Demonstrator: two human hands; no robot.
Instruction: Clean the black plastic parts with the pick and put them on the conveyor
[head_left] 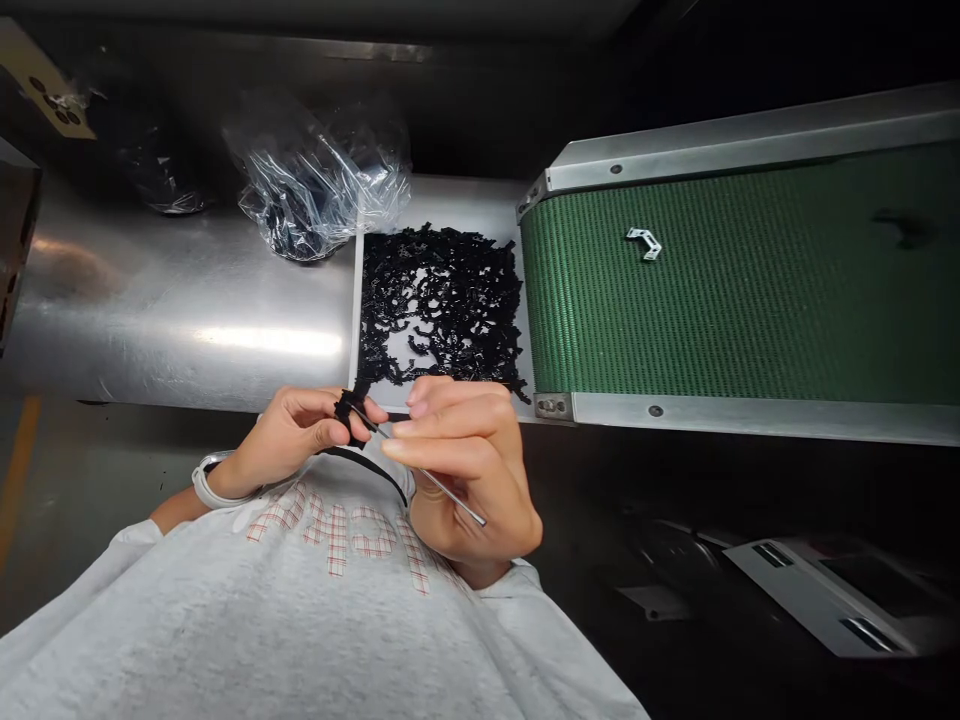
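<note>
My left hand (296,435) pinches a small black plastic part (347,412) between thumb and fingers, close in front of my chest. My right hand (469,470) is closed around a thin metal rod (431,478), whose tip points at the black part. Both hands hover just before the near edge of a white tray (480,205) that holds a heap of several small black parts (439,300).
A green conveyor belt (750,290) with a metal frame runs to the right of the tray; one small white piece (645,242) lies on it. Clear plastic bags (319,185) with dark parts sit on the steel table (187,300) behind left. A grey machine (840,590) stands lower right.
</note>
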